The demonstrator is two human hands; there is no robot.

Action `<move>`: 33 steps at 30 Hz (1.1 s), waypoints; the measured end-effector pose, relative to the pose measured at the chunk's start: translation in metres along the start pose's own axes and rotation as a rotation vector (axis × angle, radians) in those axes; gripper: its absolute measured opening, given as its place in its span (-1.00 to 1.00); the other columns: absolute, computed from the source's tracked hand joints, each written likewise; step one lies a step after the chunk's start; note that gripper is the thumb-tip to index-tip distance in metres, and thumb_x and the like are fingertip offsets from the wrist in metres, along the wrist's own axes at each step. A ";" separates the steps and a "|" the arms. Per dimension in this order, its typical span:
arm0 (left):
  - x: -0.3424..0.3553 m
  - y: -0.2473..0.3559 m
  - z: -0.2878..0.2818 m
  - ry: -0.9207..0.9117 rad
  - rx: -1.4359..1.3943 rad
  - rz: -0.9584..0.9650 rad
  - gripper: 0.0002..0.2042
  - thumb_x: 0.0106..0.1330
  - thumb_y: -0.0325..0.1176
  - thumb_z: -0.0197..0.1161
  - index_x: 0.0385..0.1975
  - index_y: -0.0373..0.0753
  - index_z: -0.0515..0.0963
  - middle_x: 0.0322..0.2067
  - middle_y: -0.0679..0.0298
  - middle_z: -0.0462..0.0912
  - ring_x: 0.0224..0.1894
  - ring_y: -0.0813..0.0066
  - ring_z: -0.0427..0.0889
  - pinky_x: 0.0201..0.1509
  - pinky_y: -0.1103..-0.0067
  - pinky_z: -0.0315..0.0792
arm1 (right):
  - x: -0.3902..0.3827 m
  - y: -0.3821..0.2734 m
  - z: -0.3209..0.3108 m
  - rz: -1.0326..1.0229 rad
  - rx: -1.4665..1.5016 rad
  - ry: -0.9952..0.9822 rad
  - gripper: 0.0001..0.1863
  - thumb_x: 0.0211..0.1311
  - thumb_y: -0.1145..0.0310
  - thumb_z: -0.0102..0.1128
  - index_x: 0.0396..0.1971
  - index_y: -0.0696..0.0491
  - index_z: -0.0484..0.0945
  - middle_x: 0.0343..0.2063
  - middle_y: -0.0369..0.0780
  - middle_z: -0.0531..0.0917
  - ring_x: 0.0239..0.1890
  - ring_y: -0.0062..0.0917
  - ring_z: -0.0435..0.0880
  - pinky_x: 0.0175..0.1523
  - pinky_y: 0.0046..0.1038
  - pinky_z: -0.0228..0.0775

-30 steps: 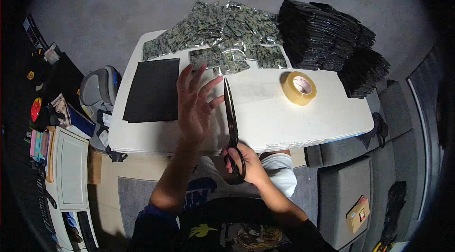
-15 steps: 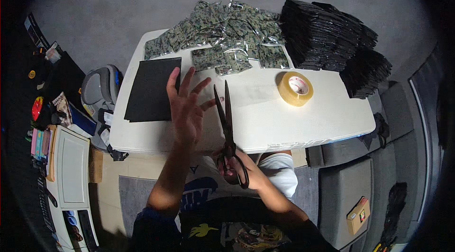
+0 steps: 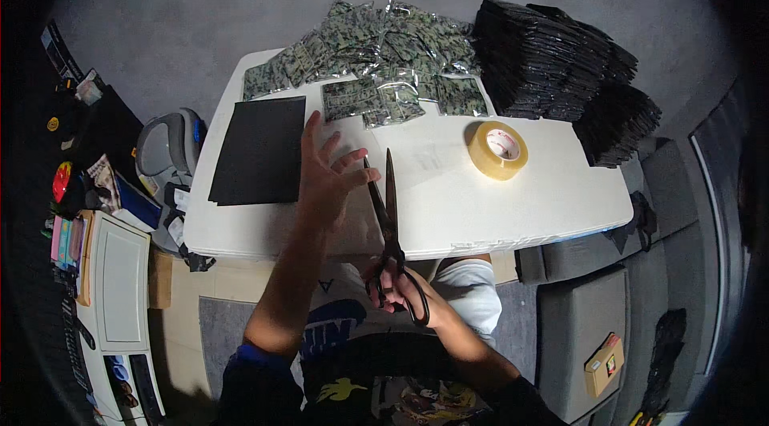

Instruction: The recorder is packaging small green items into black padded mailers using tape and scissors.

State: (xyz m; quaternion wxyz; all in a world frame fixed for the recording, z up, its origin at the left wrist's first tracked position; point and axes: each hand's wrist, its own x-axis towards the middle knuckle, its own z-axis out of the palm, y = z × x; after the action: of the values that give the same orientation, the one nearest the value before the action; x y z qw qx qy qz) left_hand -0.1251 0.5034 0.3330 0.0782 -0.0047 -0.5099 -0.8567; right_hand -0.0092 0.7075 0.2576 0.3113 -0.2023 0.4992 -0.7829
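A pair of dark scissors (image 3: 388, 222) points away from me over the table's near edge, its blades slightly apart. My right hand (image 3: 396, 288) is closed around the handles. Close to the left blade hovers my left hand (image 3: 327, 189), fingers spread and curled a little; the thumb and a fingertip overlap that blade in the picture, and contact cannot be made out. A stack of flat black sheets or bags (image 3: 258, 152) lies just left of it. To the right, a roll of clear yellowish tape (image 3: 498, 151) rests flat on the white table (image 3: 448, 214).
Camouflage-patterned packets in clear plastic (image 3: 360, 45) are heaped along the far edge. A tall pile of black bags (image 3: 553, 61) leans at the far right. Grey sofa seats (image 3: 581, 330) with a small cardboard box (image 3: 604, 364) stand at right, a white cabinet (image 3: 120, 282) at left.
My left hand has moved right and slightly nearer me, toward the scissor blades. The scissors have shifted slightly right with my right hand, their blades still parted.
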 end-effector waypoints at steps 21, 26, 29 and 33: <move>0.007 0.049 -0.009 -0.267 0.645 0.359 0.17 0.10 -0.81 0.45 0.61 0.14 -0.12 0.53 -0.27 -0.08 0.36 -0.03 0.43 0.03 0.30 0.77 | -0.034 -0.007 -0.019 0.221 -0.196 -0.026 -0.23 0.49 -0.36 -0.04 0.20 0.10 0.47 -0.32 -0.29 0.62 -0.35 -0.66 0.56 -0.38 -0.60 0.39; -0.003 0.063 -0.001 -0.241 0.349 0.109 0.05 0.22 -0.80 0.36 0.60 0.13 -0.06 0.53 -0.25 -0.09 0.39 -0.08 0.36 0.11 0.21 0.75 | -0.021 -0.020 -0.020 0.220 -0.202 0.027 -0.11 0.42 -0.45 -0.03 0.22 0.17 0.42 -0.30 -0.25 0.63 -0.33 -0.66 0.58 -0.41 -0.66 0.37; -0.003 0.066 0.001 -0.248 0.295 0.093 0.02 0.26 -0.80 0.32 0.60 0.14 -0.06 0.53 -0.25 -0.10 0.39 -0.10 0.36 0.09 0.21 0.76 | -0.016 -0.025 -0.019 0.166 -0.211 0.034 -0.15 0.46 -0.41 -0.04 0.22 0.17 0.42 -0.31 -0.27 0.63 -0.35 -0.69 0.58 -0.43 -0.68 0.35; -0.003 0.063 -0.001 -0.253 0.313 0.100 0.01 0.27 -0.79 0.32 0.60 0.15 -0.06 0.53 -0.25 -0.11 0.40 -0.11 0.34 0.10 0.22 0.76 | -0.010 -0.029 -0.022 0.138 -0.255 0.014 -0.22 0.51 -0.33 -0.03 0.22 0.18 0.41 -0.31 -0.28 0.62 -0.37 -0.71 0.58 -0.44 -0.70 0.33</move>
State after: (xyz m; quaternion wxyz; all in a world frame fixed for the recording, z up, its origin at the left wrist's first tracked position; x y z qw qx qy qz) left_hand -0.1135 0.4732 0.3877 0.0556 -0.1252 -0.6417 -0.7546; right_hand -0.0236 0.7375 0.2747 0.3328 -0.1998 0.6094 -0.6914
